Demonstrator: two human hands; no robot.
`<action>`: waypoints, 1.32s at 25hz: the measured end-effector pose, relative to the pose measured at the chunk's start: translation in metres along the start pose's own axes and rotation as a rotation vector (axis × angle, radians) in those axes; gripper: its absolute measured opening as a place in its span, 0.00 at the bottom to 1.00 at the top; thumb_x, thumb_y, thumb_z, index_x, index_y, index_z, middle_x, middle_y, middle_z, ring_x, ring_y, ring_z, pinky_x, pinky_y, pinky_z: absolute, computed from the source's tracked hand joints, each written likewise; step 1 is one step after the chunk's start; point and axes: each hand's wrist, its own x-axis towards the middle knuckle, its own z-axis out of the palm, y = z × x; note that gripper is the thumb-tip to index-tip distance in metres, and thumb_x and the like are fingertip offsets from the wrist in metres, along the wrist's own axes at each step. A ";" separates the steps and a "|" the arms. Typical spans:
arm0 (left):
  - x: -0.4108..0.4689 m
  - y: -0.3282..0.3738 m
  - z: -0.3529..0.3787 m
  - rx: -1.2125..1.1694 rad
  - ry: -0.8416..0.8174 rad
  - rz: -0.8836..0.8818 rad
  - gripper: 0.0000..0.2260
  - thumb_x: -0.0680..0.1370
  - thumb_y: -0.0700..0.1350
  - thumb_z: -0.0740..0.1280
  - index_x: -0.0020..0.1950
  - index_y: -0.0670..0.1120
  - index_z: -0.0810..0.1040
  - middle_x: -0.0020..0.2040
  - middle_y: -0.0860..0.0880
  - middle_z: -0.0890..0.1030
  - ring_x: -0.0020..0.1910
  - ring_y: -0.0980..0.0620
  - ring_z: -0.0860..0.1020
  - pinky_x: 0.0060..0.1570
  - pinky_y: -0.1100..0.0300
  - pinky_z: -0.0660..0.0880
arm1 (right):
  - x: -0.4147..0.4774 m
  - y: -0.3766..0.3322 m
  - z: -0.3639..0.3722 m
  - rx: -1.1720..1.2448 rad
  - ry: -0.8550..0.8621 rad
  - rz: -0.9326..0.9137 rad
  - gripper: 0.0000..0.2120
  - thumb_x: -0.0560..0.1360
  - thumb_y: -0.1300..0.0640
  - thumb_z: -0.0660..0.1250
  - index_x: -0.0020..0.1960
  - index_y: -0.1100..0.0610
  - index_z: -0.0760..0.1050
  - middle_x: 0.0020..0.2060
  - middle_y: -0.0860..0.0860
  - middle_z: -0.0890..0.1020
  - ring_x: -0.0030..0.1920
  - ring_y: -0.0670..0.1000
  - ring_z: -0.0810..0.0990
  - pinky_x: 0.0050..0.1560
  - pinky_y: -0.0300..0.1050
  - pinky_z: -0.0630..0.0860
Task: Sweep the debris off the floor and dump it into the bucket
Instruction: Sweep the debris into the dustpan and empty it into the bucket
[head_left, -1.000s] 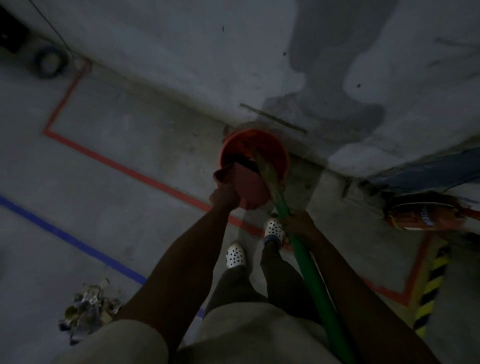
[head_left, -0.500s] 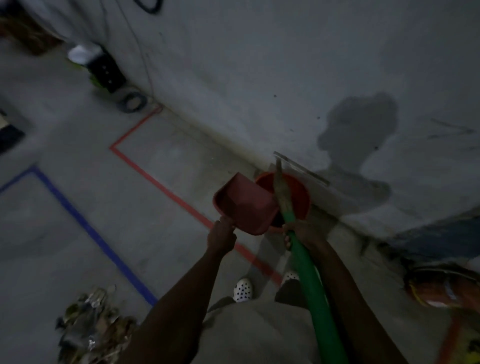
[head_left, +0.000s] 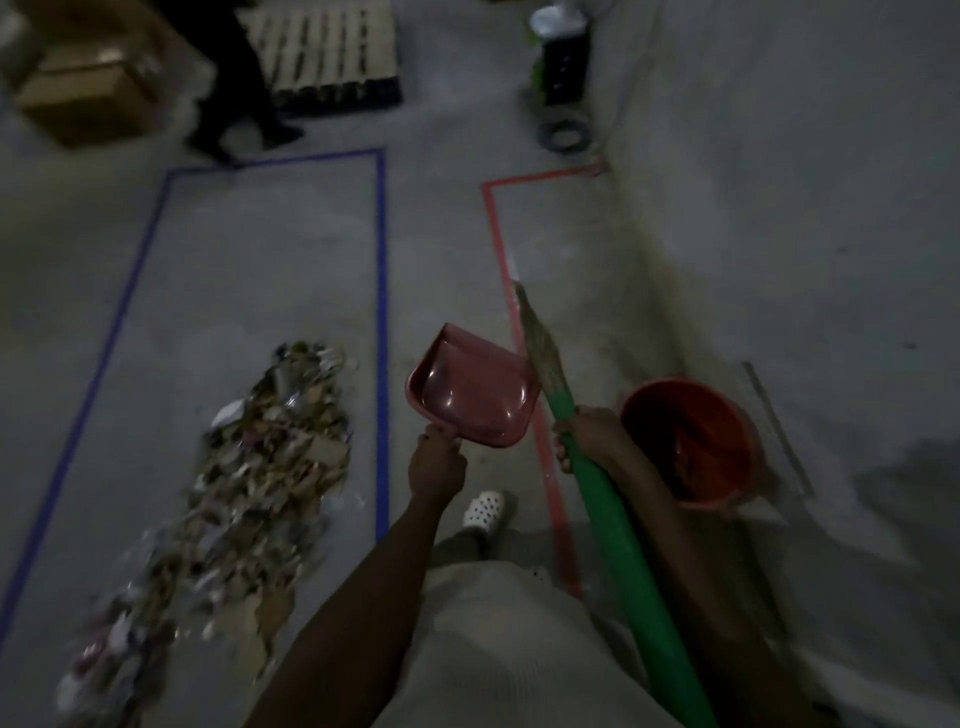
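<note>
My left hand (head_left: 436, 462) grips the handle of a pink dustpan (head_left: 470, 387), held in the air with its pan looking empty. My right hand (head_left: 592, 436) grips the green handle of a broom (head_left: 608, 519), whose straw bristles point up and away. An orange bucket (head_left: 685, 441) stands on the floor by the wall, just right of my right hand, with some debris inside. A long pile of debris (head_left: 260, 467) of paper and foil scraps lies on the floor to the left, inside the blue tape rectangle.
A blue tape rectangle (head_left: 382, 312) and a red tape line (head_left: 506, 280) mark the concrete floor. The wall (head_left: 779, 208) runs along the right. Far back are a wooden pallet (head_left: 322, 47), cardboard boxes (head_left: 83, 98), a person's dark legs (head_left: 244, 93) and a black device (head_left: 563, 67).
The view has swung left from the bucket to the debris pile. The dustpan has come away from over the bucket and now hangs left of it; both hands keep their holds.
</note>
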 end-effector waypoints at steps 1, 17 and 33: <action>-0.018 -0.017 0.001 -0.054 0.024 -0.081 0.18 0.79 0.38 0.62 0.70 0.41 0.70 0.64 0.40 0.73 0.60 0.42 0.74 0.51 0.53 0.71 | -0.004 0.005 0.014 -0.045 -0.049 -0.007 0.02 0.75 0.69 0.65 0.46 0.65 0.76 0.24 0.57 0.77 0.22 0.53 0.75 0.24 0.42 0.74; -0.304 -0.278 0.017 -0.708 0.435 -0.996 0.18 0.80 0.39 0.62 0.68 0.33 0.66 0.62 0.35 0.76 0.61 0.38 0.76 0.59 0.48 0.73 | -0.135 0.106 0.311 -0.813 -0.743 -0.058 0.04 0.76 0.69 0.66 0.50 0.67 0.76 0.29 0.59 0.76 0.24 0.54 0.74 0.24 0.43 0.73; -0.470 -0.475 0.033 -0.963 0.581 -1.397 0.15 0.81 0.43 0.62 0.64 0.35 0.70 0.63 0.34 0.76 0.63 0.36 0.75 0.60 0.47 0.72 | -0.268 0.238 0.550 -1.130 -0.931 0.013 0.02 0.79 0.67 0.64 0.48 0.63 0.73 0.32 0.60 0.74 0.26 0.53 0.73 0.23 0.43 0.71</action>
